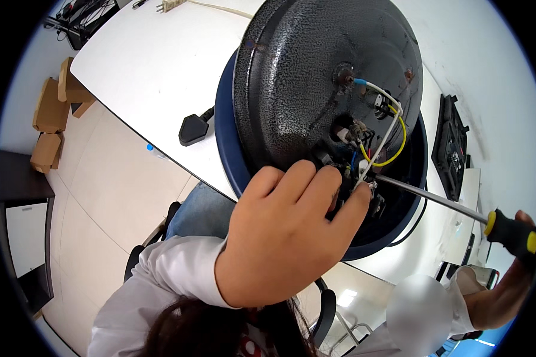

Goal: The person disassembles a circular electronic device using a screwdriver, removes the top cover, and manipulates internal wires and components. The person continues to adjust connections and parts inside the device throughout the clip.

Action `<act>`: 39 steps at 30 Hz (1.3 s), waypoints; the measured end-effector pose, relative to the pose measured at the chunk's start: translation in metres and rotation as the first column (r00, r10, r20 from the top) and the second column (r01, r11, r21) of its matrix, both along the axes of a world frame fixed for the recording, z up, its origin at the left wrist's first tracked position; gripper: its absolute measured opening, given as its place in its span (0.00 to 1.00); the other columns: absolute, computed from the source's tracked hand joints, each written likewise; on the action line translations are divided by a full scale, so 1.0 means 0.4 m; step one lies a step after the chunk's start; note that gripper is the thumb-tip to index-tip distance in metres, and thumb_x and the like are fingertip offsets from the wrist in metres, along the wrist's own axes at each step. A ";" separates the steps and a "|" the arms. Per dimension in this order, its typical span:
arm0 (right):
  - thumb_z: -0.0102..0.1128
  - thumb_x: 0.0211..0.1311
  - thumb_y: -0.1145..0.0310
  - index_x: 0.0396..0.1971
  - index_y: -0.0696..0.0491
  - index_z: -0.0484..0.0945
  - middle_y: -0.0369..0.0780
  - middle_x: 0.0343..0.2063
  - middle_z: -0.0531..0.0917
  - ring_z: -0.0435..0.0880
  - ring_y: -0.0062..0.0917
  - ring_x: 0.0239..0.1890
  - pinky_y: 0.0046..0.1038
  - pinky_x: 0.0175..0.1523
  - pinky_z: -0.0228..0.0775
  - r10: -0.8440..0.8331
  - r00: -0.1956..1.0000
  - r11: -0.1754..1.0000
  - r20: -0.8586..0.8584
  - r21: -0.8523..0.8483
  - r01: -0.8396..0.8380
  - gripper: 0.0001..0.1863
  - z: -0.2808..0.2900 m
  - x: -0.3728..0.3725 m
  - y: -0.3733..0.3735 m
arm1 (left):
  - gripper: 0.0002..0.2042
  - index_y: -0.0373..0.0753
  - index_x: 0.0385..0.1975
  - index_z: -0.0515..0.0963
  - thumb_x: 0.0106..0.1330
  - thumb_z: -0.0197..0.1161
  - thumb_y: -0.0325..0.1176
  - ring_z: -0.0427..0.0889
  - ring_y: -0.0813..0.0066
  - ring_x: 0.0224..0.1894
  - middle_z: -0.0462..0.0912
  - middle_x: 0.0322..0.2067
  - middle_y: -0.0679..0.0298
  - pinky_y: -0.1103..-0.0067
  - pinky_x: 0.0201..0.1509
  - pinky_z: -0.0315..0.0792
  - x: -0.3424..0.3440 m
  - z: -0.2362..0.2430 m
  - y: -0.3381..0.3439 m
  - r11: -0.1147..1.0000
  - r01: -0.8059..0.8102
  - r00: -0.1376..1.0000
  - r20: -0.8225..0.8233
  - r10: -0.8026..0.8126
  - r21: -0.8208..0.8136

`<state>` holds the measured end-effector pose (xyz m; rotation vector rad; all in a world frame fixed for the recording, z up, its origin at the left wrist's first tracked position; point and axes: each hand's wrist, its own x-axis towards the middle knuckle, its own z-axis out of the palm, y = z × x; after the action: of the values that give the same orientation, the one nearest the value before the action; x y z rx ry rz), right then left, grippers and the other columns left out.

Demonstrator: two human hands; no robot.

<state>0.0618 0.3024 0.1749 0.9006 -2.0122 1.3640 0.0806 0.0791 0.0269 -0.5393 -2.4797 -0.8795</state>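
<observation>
Screwdriver (438,199) gripped in your right hand (514,278), you seem to be working among wires (387,136) by your curled left hand (286,232), its hold hidden; next calls for steady pressure.

Close head-height fisheye view, downward over the white table (155,65)
</observation>
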 end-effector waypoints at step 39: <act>0.70 0.52 0.63 0.57 0.52 0.63 0.54 0.49 0.76 0.82 0.40 0.48 0.31 0.46 0.81 0.280 0.957 0.954 0.079 0.088 -0.287 0.34 -0.097 0.125 0.113 | 0.11 0.39 0.45 0.75 0.62 0.61 0.26 0.77 0.61 0.15 0.76 0.14 0.59 0.72 0.19 0.64 -0.068 0.025 0.034 0.994 0.086 0.988 0.131 -0.076 -0.073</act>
<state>0.1118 0.3475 0.1361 1.2449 -2.0749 1.4717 0.0535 0.0929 0.0368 -0.6326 -2.6344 -0.8757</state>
